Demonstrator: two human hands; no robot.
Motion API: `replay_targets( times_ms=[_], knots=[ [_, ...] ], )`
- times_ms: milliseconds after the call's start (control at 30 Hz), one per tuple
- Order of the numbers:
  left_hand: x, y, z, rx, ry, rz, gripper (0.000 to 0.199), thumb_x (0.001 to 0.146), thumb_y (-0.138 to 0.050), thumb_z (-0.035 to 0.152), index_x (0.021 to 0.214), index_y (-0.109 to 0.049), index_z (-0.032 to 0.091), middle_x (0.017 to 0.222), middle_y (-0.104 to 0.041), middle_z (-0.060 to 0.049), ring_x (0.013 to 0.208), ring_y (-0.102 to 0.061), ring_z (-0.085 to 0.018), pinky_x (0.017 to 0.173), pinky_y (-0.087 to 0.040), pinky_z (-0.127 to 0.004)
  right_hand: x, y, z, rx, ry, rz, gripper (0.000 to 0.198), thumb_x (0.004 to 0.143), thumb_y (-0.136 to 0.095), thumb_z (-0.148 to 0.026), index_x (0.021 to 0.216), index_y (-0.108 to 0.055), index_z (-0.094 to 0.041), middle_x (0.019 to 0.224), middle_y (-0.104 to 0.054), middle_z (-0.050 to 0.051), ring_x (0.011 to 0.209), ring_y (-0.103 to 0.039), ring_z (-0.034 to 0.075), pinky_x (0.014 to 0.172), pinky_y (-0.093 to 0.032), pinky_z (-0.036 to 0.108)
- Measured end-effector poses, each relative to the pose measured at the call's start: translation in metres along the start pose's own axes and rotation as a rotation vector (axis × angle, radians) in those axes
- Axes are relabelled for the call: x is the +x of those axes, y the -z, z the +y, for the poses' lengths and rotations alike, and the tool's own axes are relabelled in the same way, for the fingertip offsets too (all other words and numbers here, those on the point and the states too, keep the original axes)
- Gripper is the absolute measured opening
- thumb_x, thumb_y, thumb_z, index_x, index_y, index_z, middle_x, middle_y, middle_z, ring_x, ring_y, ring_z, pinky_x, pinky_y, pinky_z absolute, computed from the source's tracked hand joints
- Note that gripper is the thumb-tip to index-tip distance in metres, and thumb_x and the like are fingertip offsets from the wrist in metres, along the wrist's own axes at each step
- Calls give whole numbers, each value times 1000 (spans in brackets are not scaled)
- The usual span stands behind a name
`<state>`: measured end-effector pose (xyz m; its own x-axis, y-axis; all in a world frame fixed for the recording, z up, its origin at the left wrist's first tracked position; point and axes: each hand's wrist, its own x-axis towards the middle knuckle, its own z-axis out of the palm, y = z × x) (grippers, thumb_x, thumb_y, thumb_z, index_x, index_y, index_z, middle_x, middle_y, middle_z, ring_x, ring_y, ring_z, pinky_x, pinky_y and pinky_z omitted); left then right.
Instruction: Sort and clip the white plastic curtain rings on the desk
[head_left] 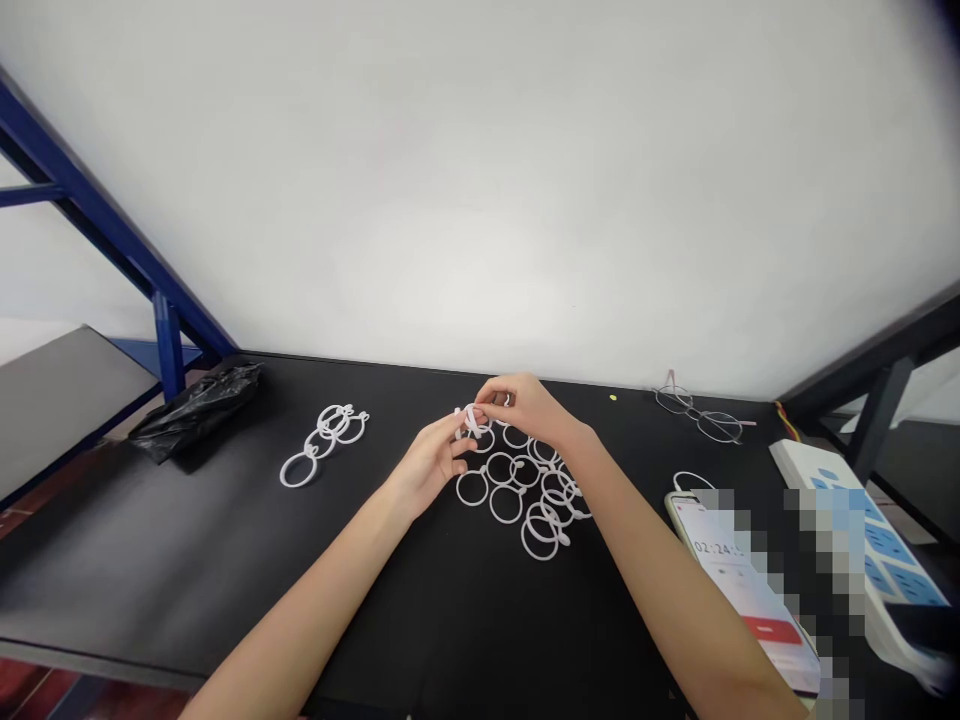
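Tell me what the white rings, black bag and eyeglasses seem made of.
White rings: probably plastic, smooth and opaque, judging by their even colour and stiff, round shape. Black bag: apparently thin plastic film, glossy, with crinkles and bright highlights. Eyeglasses: likely metal-framed, given the slender greyish rims; finish unclear.

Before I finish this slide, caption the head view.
Left hand and right hand meet at a small white piece near scattered white rings on a black table.

Ring group (523,489) on mid-tabletop (435,600); smaller ring cluster (322,432) left of it; bag (199,410) farther left. Glasses (694,412) at right, near wall (480,200) behind tabletop. Phone (724,572) before glasses; power strip (885,560) right of phone.
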<state>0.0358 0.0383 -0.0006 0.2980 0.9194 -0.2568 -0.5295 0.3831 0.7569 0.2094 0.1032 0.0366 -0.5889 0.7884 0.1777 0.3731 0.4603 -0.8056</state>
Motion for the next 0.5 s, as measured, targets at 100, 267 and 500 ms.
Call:
replay_targets(
  times_ms=[100,267,500],
  knots=[
    [1,2,-1,-67,9,11,20,91,-59,27,103,-69,14,112,-65,-7,64,-62,-3,43,-44,-9,1,-4,1,9,8,21,13,84,-62,-27,83,-71,-18,76,-71,1,72,-63,13,62,-43,22],
    [3,4,1,-134,47,121,18,92,-58,26,103,-68,16,108,-70,-7,56,-63,-2,38,-41,-8,1,0,13,-25,-46,56,17,84,-61,-31,84,-71,-18,80,-72,2,72,-63,14,63,-45,24],
    [1,4,-2,83,24,80,27,93,-56,33,109,-66,14,125,-65,-15,66,-70,-10,41,-49,-13,1,7,60,-309,-277,232,12,80,-65,-28,80,-68,-17,83,-72,5,78,-64,17,73,-48,27]
  ],
)
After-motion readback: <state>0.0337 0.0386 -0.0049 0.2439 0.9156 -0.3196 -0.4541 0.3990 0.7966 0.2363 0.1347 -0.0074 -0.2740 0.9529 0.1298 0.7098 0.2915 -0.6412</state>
